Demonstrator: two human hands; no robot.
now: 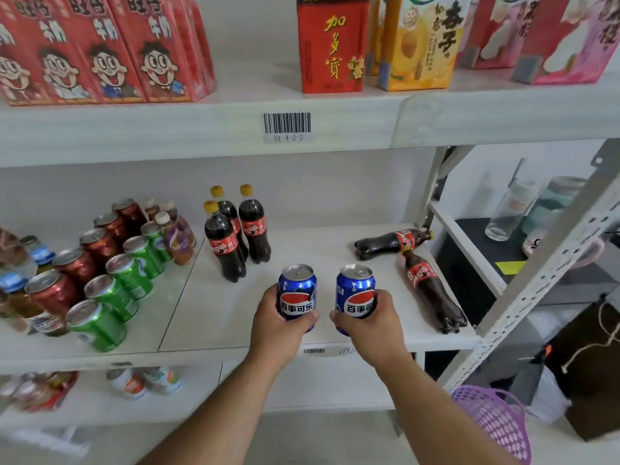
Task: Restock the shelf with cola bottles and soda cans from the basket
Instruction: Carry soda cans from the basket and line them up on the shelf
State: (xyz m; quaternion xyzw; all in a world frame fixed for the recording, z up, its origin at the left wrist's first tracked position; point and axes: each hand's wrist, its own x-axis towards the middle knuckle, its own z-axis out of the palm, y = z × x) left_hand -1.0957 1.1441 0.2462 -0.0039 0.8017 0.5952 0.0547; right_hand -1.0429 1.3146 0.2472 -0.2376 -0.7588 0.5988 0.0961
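Note:
My left hand (pixel 280 325) grips a blue soda can (pixel 297 290), and my right hand (pixel 372 325) grips a second blue soda can (pixel 355 292). Both cans are upright, side by side, over the front of the white middle shelf (pixel 208 317). Three cola bottles (pixel 235 236) with yellow caps stand upright behind the cans. On the right end of the shelf two cola bottles lie flat: one (pixel 392 243) at the back, one (pixel 432 293) nearer the front. The purple basket (pixel 496 421) is at the lower right; its inside is not visible.
Rows of red cans (pixel 90 250) and green cans (pixel 117 283) fill the shelf's left side, with small bottles (pixel 177 236) behind. Red cartons (pixel 97 52) and other cartons (pixel 330 45) stand on the upper shelf. A slanted metal shelf post (pixel 536 283) runs along the right.

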